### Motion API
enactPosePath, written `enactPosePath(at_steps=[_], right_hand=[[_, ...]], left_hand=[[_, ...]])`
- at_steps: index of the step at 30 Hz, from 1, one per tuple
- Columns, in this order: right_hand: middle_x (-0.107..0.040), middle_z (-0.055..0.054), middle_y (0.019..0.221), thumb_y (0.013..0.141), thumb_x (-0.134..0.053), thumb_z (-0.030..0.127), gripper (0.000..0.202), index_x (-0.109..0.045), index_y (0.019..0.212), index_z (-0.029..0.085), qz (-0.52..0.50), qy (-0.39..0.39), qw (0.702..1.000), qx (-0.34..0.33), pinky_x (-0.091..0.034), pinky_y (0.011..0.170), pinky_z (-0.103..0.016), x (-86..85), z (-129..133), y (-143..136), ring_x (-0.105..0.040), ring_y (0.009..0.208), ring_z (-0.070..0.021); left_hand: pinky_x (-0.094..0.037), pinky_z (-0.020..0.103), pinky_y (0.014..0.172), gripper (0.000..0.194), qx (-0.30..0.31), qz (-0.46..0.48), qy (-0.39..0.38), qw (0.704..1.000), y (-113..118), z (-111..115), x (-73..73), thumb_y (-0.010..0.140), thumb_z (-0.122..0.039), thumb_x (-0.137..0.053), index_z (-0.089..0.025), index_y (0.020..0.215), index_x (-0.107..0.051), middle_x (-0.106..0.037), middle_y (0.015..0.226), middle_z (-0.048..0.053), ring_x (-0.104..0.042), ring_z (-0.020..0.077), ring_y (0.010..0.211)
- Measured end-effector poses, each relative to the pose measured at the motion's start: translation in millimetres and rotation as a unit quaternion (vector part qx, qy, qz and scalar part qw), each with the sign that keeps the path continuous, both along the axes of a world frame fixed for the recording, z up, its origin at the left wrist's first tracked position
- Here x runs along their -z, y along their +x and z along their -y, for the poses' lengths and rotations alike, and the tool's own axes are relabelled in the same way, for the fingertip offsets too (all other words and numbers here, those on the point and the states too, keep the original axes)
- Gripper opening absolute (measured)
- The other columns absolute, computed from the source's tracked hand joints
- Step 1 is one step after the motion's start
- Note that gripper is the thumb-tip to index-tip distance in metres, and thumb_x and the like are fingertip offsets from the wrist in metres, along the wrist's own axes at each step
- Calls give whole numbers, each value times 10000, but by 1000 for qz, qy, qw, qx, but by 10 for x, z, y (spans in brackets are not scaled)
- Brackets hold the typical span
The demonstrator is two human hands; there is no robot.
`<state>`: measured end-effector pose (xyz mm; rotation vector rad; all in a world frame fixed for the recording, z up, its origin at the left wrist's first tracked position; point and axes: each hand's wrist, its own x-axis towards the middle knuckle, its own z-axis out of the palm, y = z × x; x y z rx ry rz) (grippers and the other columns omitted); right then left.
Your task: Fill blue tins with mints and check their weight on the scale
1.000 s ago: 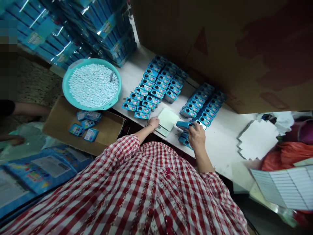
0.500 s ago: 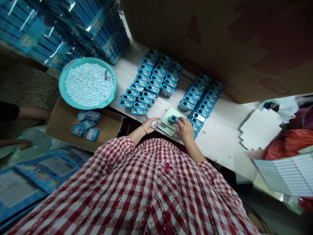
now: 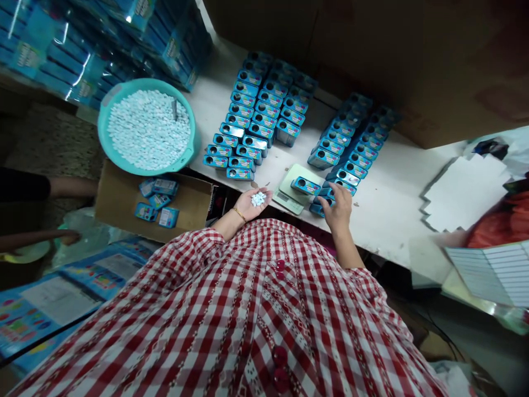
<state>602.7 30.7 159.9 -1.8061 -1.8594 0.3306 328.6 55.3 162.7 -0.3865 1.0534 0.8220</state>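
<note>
I'd cup the left hand (image 3: 248,206), fingers unclenched, under the pellets (image 3: 258,199) and hold the right hand (image 3: 339,208), fingers parted, off the scale (image 3: 290,202).

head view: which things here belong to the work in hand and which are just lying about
Seem in use:
- white pieces in the left hand
- scale with a blue container on it
- blue containers in rows
- turquoise bowl of similar pieces

Apparently just lying about:
- lined sheet
- red-orange plastic
- white zigzag-edged stack
</note>
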Motion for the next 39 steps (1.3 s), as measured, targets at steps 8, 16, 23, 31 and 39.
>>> enactPosePath(at_steps=[8, 16, 23, 31, 39], right_hand=[[-574, -133, 1183, 773, -588, 337, 490, -485, 1225, 179, 19, -78, 996, -25, -391, 941, -465, 137, -81, -64, -503, 1102, -283], [-573, -139, 1185, 762, -598, 325, 508, -483, 1229, 161, 5, -101, 994, -27, -406, 922, -464, 188, -163, -91, -500, 1106, -295], [-639, -100, 1033, 742, -590, 314, 388, -547, 1099, 169, -39, -143, 989, -29, -460, 835, -407, 320, -252, -154, -581, 939, -263], [-599, -102, 1061, 813, -530, 266, 406, -513, 1210, 186, 113, -40, 970, -210, -401, 816, -376, -393, -312, -592, -504, 942, -251], [-586, -121, 961, 904, -382, 184, 348, -507, 1228, 174, 278, -32, 920, -276, -301, 699, -368, -727, -315, -850, -442, 850, -242]], left_hand=[[-556, 305, 758, 268, -23, 4, 24, 999, -72, -81, -2, 892, -175, -408, -68, 938, -650, -683, 757, 114, -676, 174, 779], [-556, 280, 701, 280, -24, 8, 24, 999, -29, -131, -37, 894, -177, -397, -60, 858, -649, -682, 739, 129, -675, 171, 735], [-545, 284, 713, 279, -11, 9, 25, 1000, 39, -149, 38, 886, -176, -394, -66, 899, -650, -680, 738, 120, -672, 172, 745], [-506, 281, 665, 271, 1, 31, 37, 999, 349, -469, 234, 879, -191, -409, -79, 828, -651, -655, 647, 89, -626, 156, 609], [-461, 268, 644, 257, 20, 69, 54, 996, 575, -541, 310, 863, -202, -435, -96, 790, -657, -621, 581, 52, -581, 145, 549]])
